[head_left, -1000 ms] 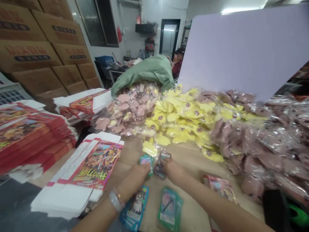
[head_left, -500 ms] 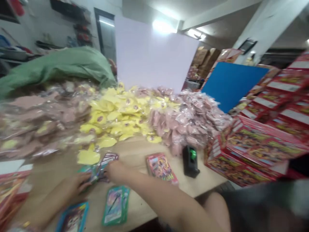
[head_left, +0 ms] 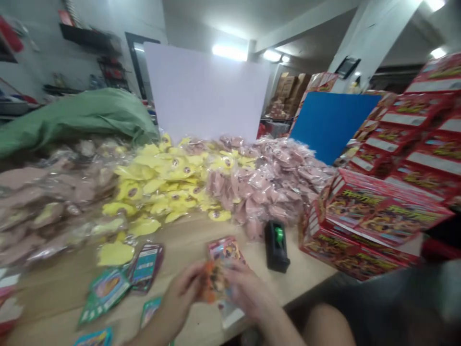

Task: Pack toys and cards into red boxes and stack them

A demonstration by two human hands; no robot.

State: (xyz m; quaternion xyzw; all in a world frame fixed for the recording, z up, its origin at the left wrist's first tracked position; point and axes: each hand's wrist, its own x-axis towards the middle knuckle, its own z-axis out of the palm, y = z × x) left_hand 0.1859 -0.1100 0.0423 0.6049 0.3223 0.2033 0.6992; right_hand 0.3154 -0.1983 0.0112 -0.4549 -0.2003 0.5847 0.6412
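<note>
Red boxes [head_left: 363, 226] w/ blue board [head_left: 331, 125] behind, green sack [head_left: 79, 120] far L.

red printed cartons [head_left: 355, 204]: yellow lettering, too blurred to read; held card packet [head_left: 218, 281]: print illegible

Open tabletop [head_left: 298, 283] beside the right hand [head_left: 250, 290] ends at the black device [head_left: 276, 246] and red cartons [head_left: 355, 226].

Bright ceiling lights [head_left: 229, 52] cast soft shadows; the frame's edges bow and blur.
</note>
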